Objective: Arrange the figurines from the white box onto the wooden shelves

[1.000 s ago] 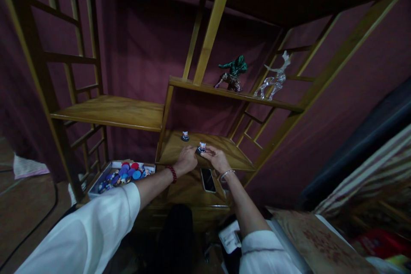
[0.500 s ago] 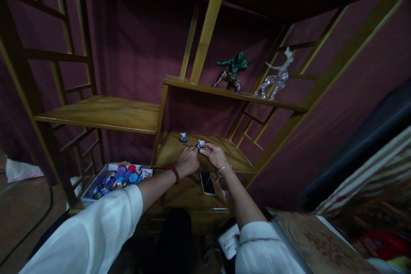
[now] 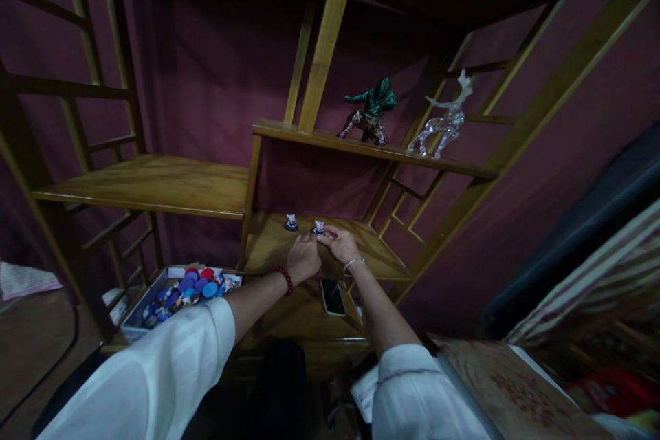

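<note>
A small figurine (image 3: 318,226) with a white head and dark round base is between my two hands, at the lower shelf (image 3: 268,251). My right hand (image 3: 340,245) grips it from the right with thumb and fingers. My left hand (image 3: 304,256) is closed, its fingertips at the left side of the base. Left of it, a matching figurine (image 3: 291,222) stands upright on the same shelf, apart from both hands. Nearer me, a phone (image 3: 333,297) lies flat on the wood below my hands.
A box (image 3: 130,322) of small figures and red, blue and purple discs sits at lower left. On the upper ledge (image 3: 320,135) stand a green crouching figure (image 3: 376,106) and a clear deer (image 3: 443,124). Wooden uprights (image 3: 330,34) frame the shelves.
Both hands have shifted slightly farther back with the figurine between them. The view has also moved a little; the other figurine stays in place on the shelf.
</note>
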Motion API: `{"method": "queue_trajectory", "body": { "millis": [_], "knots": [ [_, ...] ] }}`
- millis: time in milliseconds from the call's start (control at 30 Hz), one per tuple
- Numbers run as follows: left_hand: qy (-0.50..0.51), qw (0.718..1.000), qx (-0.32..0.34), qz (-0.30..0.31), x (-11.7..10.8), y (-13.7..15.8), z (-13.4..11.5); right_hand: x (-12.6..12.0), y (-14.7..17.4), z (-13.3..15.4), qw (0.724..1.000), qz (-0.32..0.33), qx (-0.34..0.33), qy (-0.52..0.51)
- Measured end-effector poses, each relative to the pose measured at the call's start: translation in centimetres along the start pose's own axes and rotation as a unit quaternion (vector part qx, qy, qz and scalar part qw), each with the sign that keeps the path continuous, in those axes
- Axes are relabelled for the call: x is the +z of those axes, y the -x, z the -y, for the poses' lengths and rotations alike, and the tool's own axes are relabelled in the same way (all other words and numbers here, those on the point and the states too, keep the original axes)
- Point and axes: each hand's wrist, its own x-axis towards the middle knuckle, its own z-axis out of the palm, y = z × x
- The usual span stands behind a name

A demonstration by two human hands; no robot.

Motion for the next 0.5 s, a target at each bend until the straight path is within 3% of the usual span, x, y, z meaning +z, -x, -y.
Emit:
{"method": "queue_trajectory", "body": {
  "millis": [500],
  "knots": [
    [-0.014,1.0,0.021,-0.018,1.1,-1.4,0.6,0.5,-2.0,-0.7,1.0,0.014,0.004,0.013]
  ]
}}
